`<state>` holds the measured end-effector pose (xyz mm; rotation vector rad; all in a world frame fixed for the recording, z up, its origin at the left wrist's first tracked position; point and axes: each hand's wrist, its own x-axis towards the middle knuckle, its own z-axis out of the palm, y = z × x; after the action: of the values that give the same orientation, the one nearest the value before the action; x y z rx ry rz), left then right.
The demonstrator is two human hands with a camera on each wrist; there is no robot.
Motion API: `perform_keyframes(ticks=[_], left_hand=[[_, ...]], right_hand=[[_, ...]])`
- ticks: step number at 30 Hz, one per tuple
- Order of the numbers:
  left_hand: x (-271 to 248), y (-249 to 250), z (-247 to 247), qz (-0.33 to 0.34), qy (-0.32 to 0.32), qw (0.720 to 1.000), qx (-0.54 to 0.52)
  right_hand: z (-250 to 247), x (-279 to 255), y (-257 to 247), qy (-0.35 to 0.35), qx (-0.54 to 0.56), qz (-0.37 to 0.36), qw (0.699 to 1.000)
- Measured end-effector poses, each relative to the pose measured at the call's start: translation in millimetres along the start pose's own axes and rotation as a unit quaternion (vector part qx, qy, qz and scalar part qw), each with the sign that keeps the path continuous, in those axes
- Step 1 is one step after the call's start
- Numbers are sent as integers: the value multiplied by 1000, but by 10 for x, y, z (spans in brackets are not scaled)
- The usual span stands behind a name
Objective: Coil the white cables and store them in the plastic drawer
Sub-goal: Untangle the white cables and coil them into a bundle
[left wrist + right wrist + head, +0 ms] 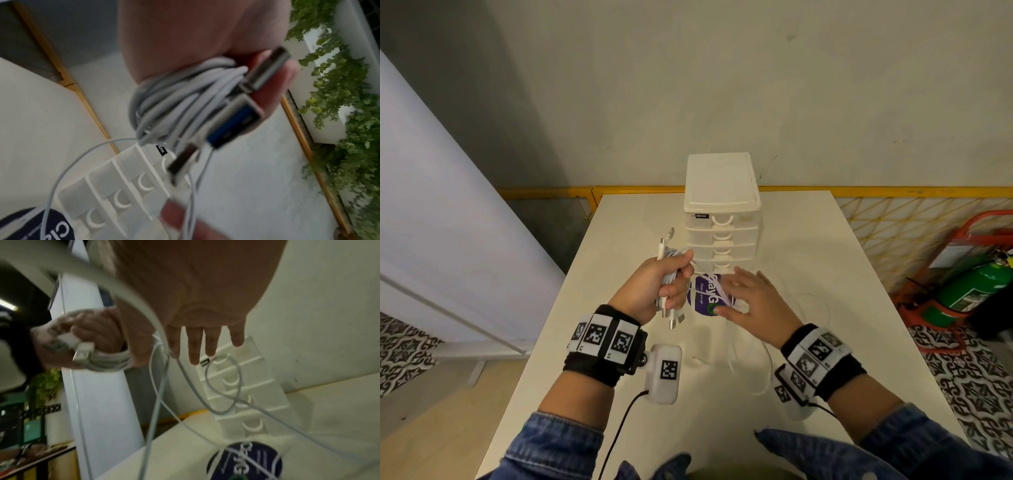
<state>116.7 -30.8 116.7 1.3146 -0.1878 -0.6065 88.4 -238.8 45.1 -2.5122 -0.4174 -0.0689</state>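
My left hand [654,287] is raised above the white table [825,267] and grips a coiled bundle of white cables [185,97]. Several USB plugs [232,123] stick out of the fist. One loose white cable [156,386] runs from the bundle over to my right hand [750,301]. That hand hovers beside the left one with fingers [205,344] straight and spread, the cable draped by its thumb and index finger. More of this cable [768,363] trails on the table. The white plastic drawer unit [722,212] stands behind the hands with all its drawers closed.
A round purple-lidded container [702,291] sits on the table just below my right hand, in front of the drawers. A yellow rail [859,190] runs behind the table. A green fire extinguisher [969,287] stands on the floor at the right.
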Motion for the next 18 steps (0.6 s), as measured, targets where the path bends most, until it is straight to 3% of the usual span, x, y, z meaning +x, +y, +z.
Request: perform_keyframes(ticks=[7,13,16,18], left_hand=[[-36,-9,-103,14,32,999,-18],[-3,50,-161,25,75,994,-76],[1,21,-132,18,95,993,-62],[2,5,-92,11,91,995,-38]], right_hand=[[98,-45,212,136,24,8,990],[9,-135,446,90,29,111,989],[11,-117,480,67,22,125,990],[20,-106,468,79,43,96,991]])
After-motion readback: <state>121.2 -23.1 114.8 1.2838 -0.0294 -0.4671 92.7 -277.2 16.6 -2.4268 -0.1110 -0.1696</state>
